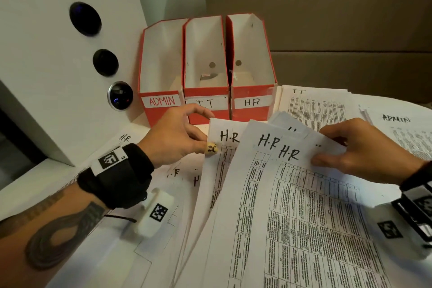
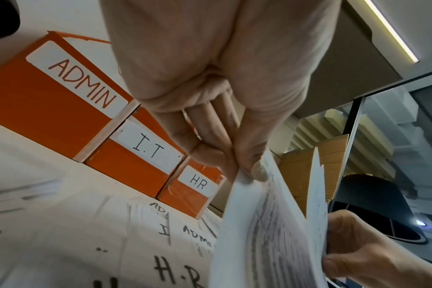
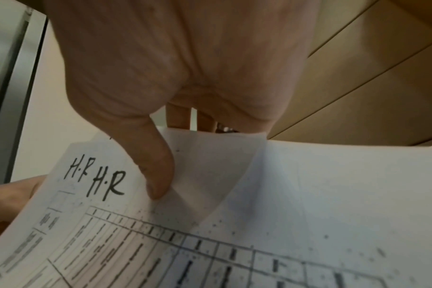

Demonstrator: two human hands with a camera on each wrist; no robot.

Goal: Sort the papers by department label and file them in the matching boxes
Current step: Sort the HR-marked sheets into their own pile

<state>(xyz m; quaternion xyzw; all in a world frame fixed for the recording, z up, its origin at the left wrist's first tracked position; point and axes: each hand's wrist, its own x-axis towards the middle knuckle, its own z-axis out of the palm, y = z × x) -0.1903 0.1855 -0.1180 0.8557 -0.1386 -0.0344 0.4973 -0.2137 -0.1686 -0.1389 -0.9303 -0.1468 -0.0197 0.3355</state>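
Three red file boxes stand at the back: ADMIN (image 1: 161, 100), I.T (image 1: 205, 103) and HR (image 1: 252, 101), all showing white insides. A fan of printed sheets marked H.R (image 1: 287, 194) is lifted off the table between my hands. My left hand (image 1: 203, 140) pinches the top left corner of the leftmost sheet (image 2: 254, 224), thumb against fingers. My right hand (image 1: 332, 149) grips the top right of the fan, thumb (image 3: 158, 175) on top of the front sheet (image 3: 284, 214), fingers behind.
An I.T stack (image 1: 313, 110) and an ADMIN stack (image 1: 402, 128) lie at the back right. More H.R sheets (image 1: 124, 139) lie flat under my left arm. A white cabinet with dark round knobs (image 1: 85, 18) stands left. Cardboard (image 1: 327, 18) backs the table.
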